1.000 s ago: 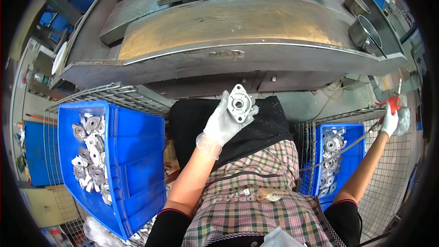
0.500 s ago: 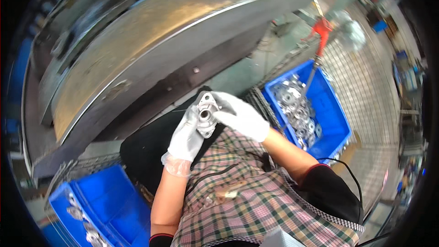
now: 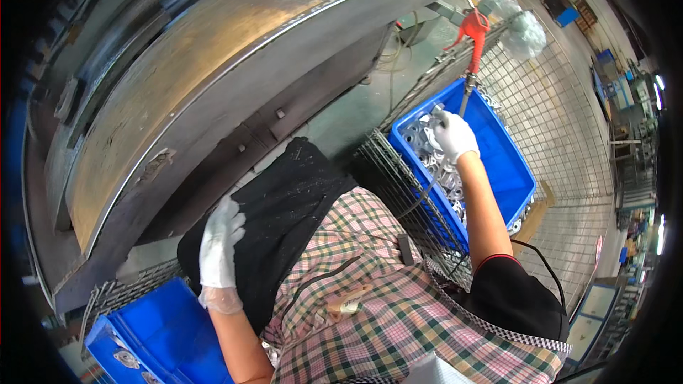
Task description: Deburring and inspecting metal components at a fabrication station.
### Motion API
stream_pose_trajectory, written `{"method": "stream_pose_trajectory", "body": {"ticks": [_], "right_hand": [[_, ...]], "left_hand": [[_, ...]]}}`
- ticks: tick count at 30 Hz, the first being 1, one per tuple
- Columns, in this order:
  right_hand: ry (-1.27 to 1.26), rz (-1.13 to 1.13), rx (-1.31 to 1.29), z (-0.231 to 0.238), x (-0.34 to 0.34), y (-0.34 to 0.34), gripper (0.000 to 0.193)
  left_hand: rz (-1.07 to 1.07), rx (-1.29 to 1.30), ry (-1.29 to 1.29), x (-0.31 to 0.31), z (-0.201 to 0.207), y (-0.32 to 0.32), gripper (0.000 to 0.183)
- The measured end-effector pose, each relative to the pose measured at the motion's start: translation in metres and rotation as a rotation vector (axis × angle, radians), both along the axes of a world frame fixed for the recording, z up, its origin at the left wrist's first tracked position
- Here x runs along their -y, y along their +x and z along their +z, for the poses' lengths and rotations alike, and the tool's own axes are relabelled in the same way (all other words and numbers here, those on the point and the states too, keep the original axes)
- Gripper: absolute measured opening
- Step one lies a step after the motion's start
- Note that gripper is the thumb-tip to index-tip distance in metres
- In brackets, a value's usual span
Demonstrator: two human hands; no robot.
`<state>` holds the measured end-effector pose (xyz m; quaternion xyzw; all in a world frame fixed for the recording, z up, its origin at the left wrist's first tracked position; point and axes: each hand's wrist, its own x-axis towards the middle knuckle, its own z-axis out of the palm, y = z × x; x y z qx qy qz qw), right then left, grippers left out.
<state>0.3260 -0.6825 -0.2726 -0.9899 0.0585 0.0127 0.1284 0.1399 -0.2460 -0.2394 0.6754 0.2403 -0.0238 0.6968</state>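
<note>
My left hand (image 3: 219,252), in a white glove with a clear plastic cuff, is held over the black cloth (image 3: 277,195) on my lap. Its fingers stretch forward and nothing shows in them. To the right, my white-gloved right hand (image 3: 455,136) reaches into a blue bin (image 3: 506,163). Its fingers are bent among silver metal flange castings (image 3: 448,181) piled along the bin's left side. A bit of grey metal shows by the fingertips, but the glove hides what they grip.
A red air blow gun (image 3: 473,28) hangs above the bin, which stands in a wire mesh cart (image 3: 569,121). A metal-edged workbench (image 3: 206,78) stretches across the front. At lower left, another blue bin (image 3: 171,327) has a few castings (image 3: 126,359) beside it.
The casting that both hands held over my lap is gone from there. My right hand has moved right into the bin; my left has drawn back to the left and opened.
</note>
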Motion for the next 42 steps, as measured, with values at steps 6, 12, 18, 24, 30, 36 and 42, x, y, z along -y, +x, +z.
{"method": "stream_pose_trajectory", "body": {"ticks": [6, 12, 18, 24, 30, 36, 42], "right_hand": [[0.345, 0.375, 0.073, 0.029, -0.089, 0.025, 0.032], [0.69, 0.703, -0.12, 0.076, -0.171, 0.028, 0.029], [0.721, 0.898, -0.017, 0.111, -0.261, 0.042, 0.03], [0.752, 1.02, -0.007, 0.137, -0.328, 0.046, 0.031], [0.697, 1.04, -0.044, 0.147, -0.368, 0.037, 0.029], [0.596, 1.103, 0.022, 0.161, -0.38, 0.044, 0.027], [0.532, 1.356, 0.246, 0.179, -0.47, 0.033, 0.021]], "left_hand": [[0.226, 0.053, 0.219, -0.048, 0.064, -0.072, 0.048], [-0.057, -0.063, 0.774, -0.058, 0.154, -0.14, 0.045], [0.164, -0.348, 0.64, -0.094, 0.22, -0.232, 0.05], [0.558, -0.851, 0.661, -0.212, 0.163, -0.327, 0.053], [0.224, -1.3, 0.712, -0.312, 0.044, -0.423, 0.059], [0.18, -1.17, 0.272, -0.289, 0.01, -0.416, 0.063], [-0.164, -1.436, 0.865, -0.275, 0.003, -0.436, 0.058]]}}
